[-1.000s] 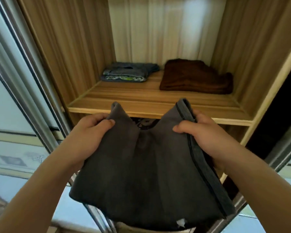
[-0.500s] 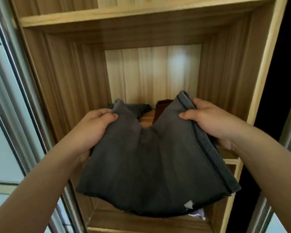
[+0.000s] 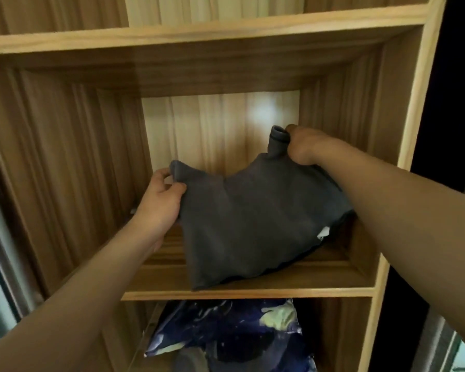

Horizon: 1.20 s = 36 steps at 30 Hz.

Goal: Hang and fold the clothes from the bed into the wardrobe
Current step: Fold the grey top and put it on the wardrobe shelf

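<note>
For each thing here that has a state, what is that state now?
Grey garment: folded, held over the shelf.
Left hand: grips its left corner.
Right hand: grips its right corner, higher.
Wardrobe: open.
Blue patterned item: crumpled, in the compartment below.

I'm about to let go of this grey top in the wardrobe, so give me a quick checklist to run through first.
1. Left grip holds the grey top by its left corner: ok.
2. Right grip holds the right corner: ok.
3. Top is inside the compartment, over the shelf: ok.
4. Top lies flat: not ok, both held corners are raised, the right one higher.
5. Near corner set back from the shelf's front edge: not ok, it reaches the edge.
6. Space behind the top free: cannot tell, the top hides it.
</note>
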Tool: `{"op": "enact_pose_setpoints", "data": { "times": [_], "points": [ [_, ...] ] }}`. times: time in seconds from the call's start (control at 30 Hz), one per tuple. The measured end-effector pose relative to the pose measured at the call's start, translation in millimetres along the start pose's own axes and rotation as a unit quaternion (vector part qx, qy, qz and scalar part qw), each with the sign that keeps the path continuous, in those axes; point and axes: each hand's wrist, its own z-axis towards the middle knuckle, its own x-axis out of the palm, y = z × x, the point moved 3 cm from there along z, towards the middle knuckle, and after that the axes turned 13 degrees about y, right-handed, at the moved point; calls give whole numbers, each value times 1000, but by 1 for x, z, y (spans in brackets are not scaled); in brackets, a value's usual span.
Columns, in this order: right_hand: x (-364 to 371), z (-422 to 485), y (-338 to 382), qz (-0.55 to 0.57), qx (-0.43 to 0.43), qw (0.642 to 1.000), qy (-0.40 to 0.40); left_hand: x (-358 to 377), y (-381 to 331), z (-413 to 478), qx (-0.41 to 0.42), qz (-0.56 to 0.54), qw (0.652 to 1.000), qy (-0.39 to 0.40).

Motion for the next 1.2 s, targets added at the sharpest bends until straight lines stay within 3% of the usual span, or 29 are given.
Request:
{"op": "enact_pose_setpoints", "data": {
  "times": [0.23, 0.37, 0.43, 0.53, 0.6, 0.67, 0.77, 0.87, 1.0, 1.2],
  "points": [
    [9, 73, -15, -111, 5, 992, -56, 31, 44, 41, 6, -56, 997, 60],
    [18, 114, -18, -174, 5, 981, -90, 47, 75, 59, -103, -40, 991, 79],
    [35, 128, -20, -205, 39, 976, -68, 47, 89, 64, -163, -2, 980, 115],
    [78, 133, -29, -221, 80, 972, 28, 38, 101, 66, -209, 119, 955, 175],
    [104, 123, -40, -231, 99, 964, 84, 25, 101, 73, -153, 328, 912, 191],
    [119, 106, -48, -265, 114, 955, 65, 18, 100, 88, -67, 495, 849, 172],
    [126, 72, -46, -303, 119, 944, -44, 27, 95, 114, -14, 481, 856, 187],
    [130, 45, -43, -232, 141, 960, -68, 51, 98, 139, -14, 419, 870, 260],
    [133, 27, -53, -6, 197, 979, 59, 70, 103, 164, -9, 416, 863, 288],
    [130, 14, -55, 79, 195, 973, 90, 90, 112, 185, -25, 364, 869, 334]
  ]
}}
